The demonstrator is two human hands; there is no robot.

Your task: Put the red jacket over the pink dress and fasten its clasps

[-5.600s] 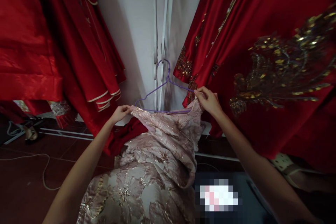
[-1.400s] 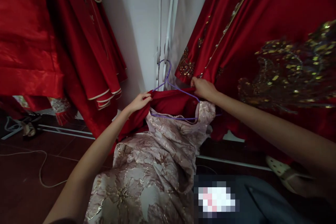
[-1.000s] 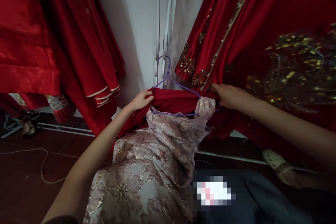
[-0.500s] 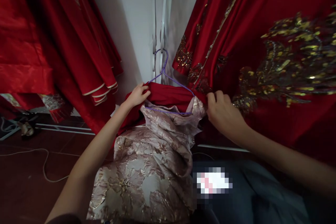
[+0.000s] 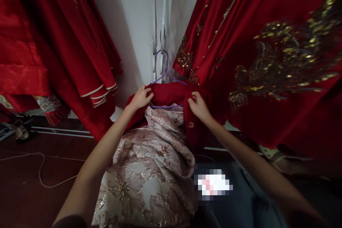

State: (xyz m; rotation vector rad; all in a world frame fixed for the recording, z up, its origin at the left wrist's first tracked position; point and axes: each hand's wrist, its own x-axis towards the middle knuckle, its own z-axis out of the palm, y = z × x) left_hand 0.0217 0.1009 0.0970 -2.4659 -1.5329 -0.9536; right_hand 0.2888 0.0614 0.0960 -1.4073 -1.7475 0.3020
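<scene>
left hand: the left hand [image 5: 141, 99] held the red garment [image 5: 169, 94] at its left shoulder, the fingers pinched on the cloth.
right hand: the right hand [image 5: 199, 107] held the same garment's front edge at the right shoulder, its fingers narrow around the cloth.
red garment: it sat in the middle, its back panel behind the hanger [image 5: 166, 69] and its right front folded over the dress [image 5: 149, 171].
hanger: purple, it hung at the white bars [image 5: 162, 17]; its lower bar showed across the neckline.
dress: pale pink with gold flowers, it hung below the hanger and spread toward the near side.
left side: red clothes [image 5: 88, 42] hung there, above a cable [image 5: 41, 174] on the floor [image 5: 24, 192].
right side: a red gown [image 5: 262, 117] hung there, with gold sequins [image 5: 280, 67].
</scene>
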